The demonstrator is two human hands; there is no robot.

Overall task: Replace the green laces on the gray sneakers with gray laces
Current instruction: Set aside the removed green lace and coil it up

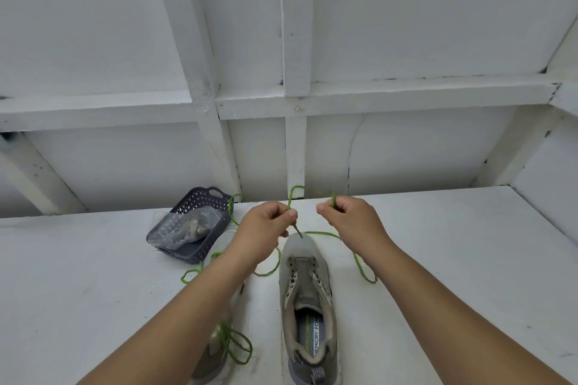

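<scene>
Two gray sneakers stand on the white table. The right sneaker (308, 300) has bare eyelets and no lace in it. The left sneaker (219, 344) lies mostly under my left forearm, with a green lace (236, 345) still tied on it. A loose green lace (359, 266) trails over the table around the right sneaker's toe. My left hand (266, 225) pinches this lace near its dark tip. My right hand (347, 216) pinches another part of it, and a loop arches between the two hands.
A dark gray plastic basket (215, 197) sits at the back left of the table, holding a clear bag (184, 228) with something grayish inside. White wooden wall framing rises directly behind the table's far edge.
</scene>
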